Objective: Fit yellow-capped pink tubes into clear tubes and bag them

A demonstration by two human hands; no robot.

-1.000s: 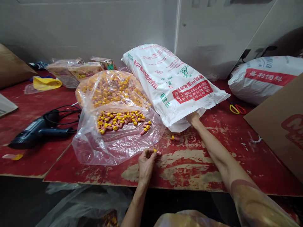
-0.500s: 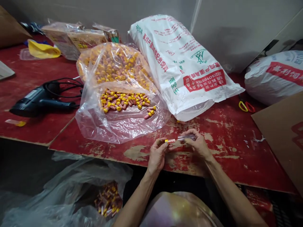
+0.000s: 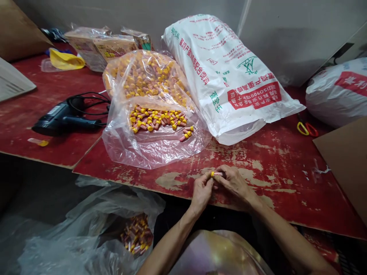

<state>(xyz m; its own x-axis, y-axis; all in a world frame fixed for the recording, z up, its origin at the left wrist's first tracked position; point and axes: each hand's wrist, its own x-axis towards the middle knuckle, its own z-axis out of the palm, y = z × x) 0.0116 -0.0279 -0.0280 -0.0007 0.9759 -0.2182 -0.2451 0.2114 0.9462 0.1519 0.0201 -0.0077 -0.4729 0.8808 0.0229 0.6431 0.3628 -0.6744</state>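
Over the table's front edge, my left hand [image 3: 204, 187] pinches the yellow cap end of a small yellow-capped tube [image 3: 218, 173] with pink-and-white contents. My right hand [image 3: 235, 181] has its thumb and fingers closed round the other end, on a clear plastic sleeve that its fingers mostly hide. How far the sleeve covers the tube I cannot tell. Beyond my hands lies an open clear plastic bag [image 3: 129, 151] full of the same kind of capped tubes [image 3: 157, 119], several of them loose near its mouth.
Right of the bag lies a large white printed sack [image 3: 229, 72]. A dark heat gun [image 3: 57, 118] with its cord lies left. Scissors [image 3: 306, 129] and a cardboard box [image 3: 344, 160] are at the right. Below the red table [image 3: 172, 179] hangs another plastic bag [image 3: 74, 225] holding tubes.
My hands have come together: the tube and the clear sleeve, apart before, now meet between my fingers. The view has shifted slightly, moving the table's things rightward in the picture.
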